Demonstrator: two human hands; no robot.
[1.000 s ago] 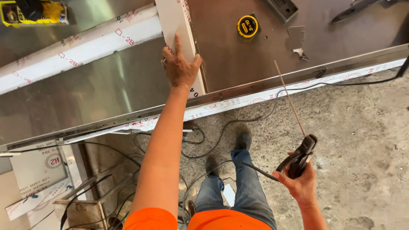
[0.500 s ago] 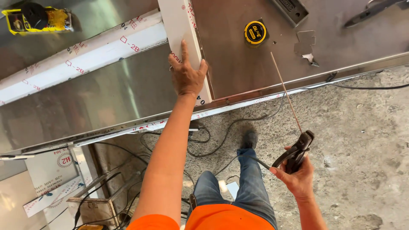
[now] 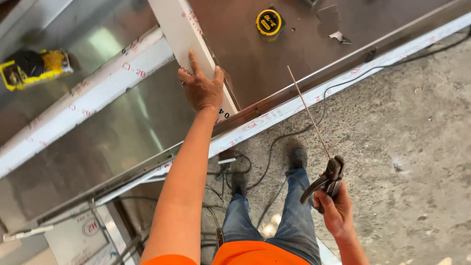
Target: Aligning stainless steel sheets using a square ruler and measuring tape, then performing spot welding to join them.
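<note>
My left hand [image 3: 202,88] lies flat, fingers spread, on a white film-covered metal bar [image 3: 182,34] that runs across a shiny steel sheet table [image 3: 98,132]. My right hand [image 3: 334,210] hangs low over the concrete floor, closed on a black welding electrode holder [image 3: 327,180]. A thin rod [image 3: 308,112] sticks up from the holder toward the table's edge. A black cable [image 3: 294,132] trails over the floor from that area.
A yellow and black tape measure [image 3: 269,21] lies on the brown sheet at the top. A yellow and black tool [image 3: 33,66] sits at far left. A second white-wrapped bar [image 3: 83,103] crosses the table. Cables lie under the table by my feet [image 3: 297,158].
My left hand has stayed pressed on the white bar. My right hand with the holder stays low at my side; the view has shifted slightly.
</note>
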